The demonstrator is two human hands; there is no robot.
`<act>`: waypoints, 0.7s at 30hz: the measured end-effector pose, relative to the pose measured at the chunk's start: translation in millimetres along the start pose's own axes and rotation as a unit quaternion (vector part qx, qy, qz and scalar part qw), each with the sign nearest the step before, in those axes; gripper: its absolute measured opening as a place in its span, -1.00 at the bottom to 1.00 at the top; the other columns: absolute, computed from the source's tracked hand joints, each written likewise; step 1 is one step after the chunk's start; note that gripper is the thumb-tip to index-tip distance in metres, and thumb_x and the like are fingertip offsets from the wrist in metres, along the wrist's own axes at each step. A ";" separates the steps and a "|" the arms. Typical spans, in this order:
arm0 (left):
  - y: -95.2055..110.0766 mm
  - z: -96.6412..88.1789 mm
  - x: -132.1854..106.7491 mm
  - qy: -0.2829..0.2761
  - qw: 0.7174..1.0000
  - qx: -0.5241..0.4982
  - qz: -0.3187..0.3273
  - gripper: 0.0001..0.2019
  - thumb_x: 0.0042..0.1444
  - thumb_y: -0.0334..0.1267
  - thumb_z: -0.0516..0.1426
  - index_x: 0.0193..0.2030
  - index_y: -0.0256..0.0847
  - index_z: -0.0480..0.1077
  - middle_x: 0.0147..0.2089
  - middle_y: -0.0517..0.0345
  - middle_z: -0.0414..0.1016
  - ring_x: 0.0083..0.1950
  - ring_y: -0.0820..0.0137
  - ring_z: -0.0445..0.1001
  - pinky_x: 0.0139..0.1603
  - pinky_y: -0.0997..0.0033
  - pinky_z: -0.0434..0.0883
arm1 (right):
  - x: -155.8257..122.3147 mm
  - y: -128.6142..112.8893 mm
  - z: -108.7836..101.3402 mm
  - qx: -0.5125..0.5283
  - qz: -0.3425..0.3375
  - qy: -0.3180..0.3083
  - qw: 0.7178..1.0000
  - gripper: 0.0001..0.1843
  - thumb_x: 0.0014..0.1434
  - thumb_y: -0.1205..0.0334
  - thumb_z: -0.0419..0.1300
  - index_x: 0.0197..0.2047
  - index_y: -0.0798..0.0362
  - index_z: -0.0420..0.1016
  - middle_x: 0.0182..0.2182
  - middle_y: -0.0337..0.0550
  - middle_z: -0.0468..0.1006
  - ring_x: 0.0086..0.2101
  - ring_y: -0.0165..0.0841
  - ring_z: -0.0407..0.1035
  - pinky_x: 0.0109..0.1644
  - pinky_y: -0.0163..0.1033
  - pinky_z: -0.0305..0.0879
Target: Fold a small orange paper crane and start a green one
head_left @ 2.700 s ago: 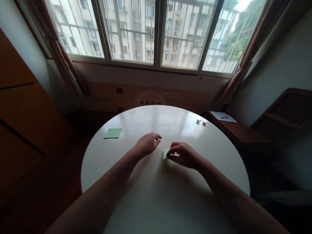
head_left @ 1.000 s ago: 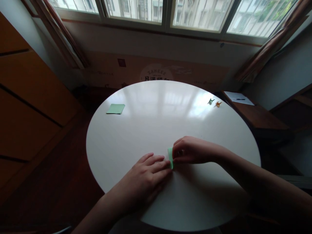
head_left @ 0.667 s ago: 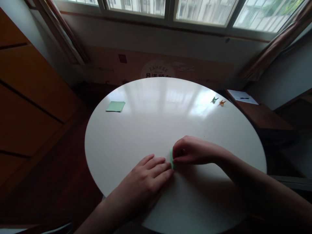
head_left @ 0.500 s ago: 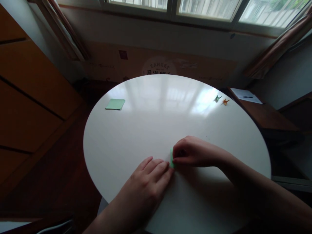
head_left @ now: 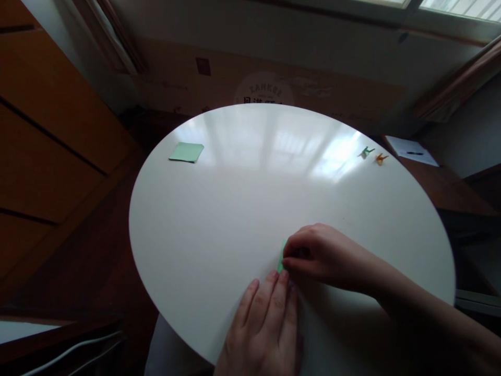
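Note:
On the near half of the table lies a narrow strip of green folded paper point(head_left: 281, 257), mostly hidden by my hands. My right hand point(head_left: 317, 256) pinches its right edge between thumb and curled fingers. My left hand point(head_left: 264, 324) lies flat with fingers stretched out, the fingertips touching the lower end of the paper. A stack of green paper sheets point(head_left: 187, 152) rests at the far left of the table. Near the far right edge stand a small green origami figure point(head_left: 366, 152) and an orange origami figure point(head_left: 380, 159).
The white oval table point(head_left: 203, 224) has a rounded edge on all visible sides. Past its right edge is a brown side surface holding a white sheet point(head_left: 407, 148) and a pen point(head_left: 415, 153). A printed cardboard panel point(head_left: 168, 68) stands behind the table.
My left hand has turned to point more straight ahead and drawn nearer to me, its fingertips now at the paper's lower end. My right hand keeps its pinch. The view has shifted.

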State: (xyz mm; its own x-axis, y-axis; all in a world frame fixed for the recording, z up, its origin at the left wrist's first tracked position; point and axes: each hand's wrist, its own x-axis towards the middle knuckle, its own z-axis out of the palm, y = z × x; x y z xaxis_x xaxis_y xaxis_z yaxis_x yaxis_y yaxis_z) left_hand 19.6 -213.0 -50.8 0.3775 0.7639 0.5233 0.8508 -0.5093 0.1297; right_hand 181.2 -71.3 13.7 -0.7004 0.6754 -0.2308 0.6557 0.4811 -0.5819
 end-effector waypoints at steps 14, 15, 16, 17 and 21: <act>0.5 -2.4 0.8 -0.046 0.998 0.028 -0.025 -0.57 0.33 -0.12 0.04 0.24 -0.24 0.43 0.25 -0.01 0.50 0.26 0.16 0.40 0.32 0.16 0.18 | -5.0 -5.8 -1.9 0.015 0.045 -0.011 0.999 -0.89 0.19 0.26 0.23 -0.31 -0.01 0.61 -0.44 -0.26 0.62 -0.43 -0.40 0.42 -0.37 -0.32 0.15; -0.2 -2.3 0.6 -0.049 0.998 0.028 -0.024 -0.56 0.33 -0.11 0.04 0.24 -0.24 0.43 0.25 -0.02 0.49 0.26 0.15 0.40 0.32 0.15 0.17 | -4.9 -5.8 -2.1 0.011 0.044 -0.010 0.999 -0.89 0.19 0.26 0.23 -0.30 -0.01 0.61 -0.44 -0.26 0.62 -0.42 -0.39 0.42 -0.36 -0.32 0.14; -0.5 -2.0 0.3 -0.047 0.998 0.028 -0.023 -0.56 0.33 -0.11 0.05 0.24 -0.24 0.43 0.25 -0.03 0.49 0.26 0.14 0.40 0.33 0.14 0.17 | -4.6 -5.6 -2.3 0.006 0.042 -0.011 0.999 -0.89 0.19 0.25 0.23 -0.31 -0.01 0.61 -0.45 -0.25 0.62 -0.42 -0.39 0.42 -0.37 -0.31 0.14; -0.6 -1.5 0.1 -0.045 0.998 0.028 -0.023 -0.57 0.32 -0.12 0.05 0.24 -0.25 0.43 0.25 -0.04 0.50 0.26 0.13 0.40 0.33 0.13 0.17 | -4.0 -5.4 -2.4 0.000 0.041 -0.014 0.999 -0.88 0.19 0.25 0.22 -0.33 0.00 0.60 -0.46 -0.25 0.61 -0.43 -0.39 0.41 -0.37 -0.31 0.13; 0.5 -0.5 -0.7 -0.047 0.998 0.034 -0.022 -0.56 0.31 -0.12 0.06 0.25 -0.25 0.42 0.25 -0.06 0.49 0.27 0.11 0.40 0.34 0.11 0.17 | -1.3 -5.3 -2.6 -0.033 0.036 -0.023 0.999 -0.85 0.19 0.27 0.20 -0.42 0.03 0.54 -0.49 -0.24 0.57 -0.47 -0.41 0.35 -0.39 -0.30 0.08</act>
State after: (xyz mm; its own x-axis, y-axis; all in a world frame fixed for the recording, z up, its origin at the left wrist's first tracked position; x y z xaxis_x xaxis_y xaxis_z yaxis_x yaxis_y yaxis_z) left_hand 19.6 -214.0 -50.7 0.3690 0.8206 0.4365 0.8891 -0.4484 0.0915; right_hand 179.4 -73.3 19.1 -0.6617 0.6838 -0.3075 0.7213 0.4685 -0.5101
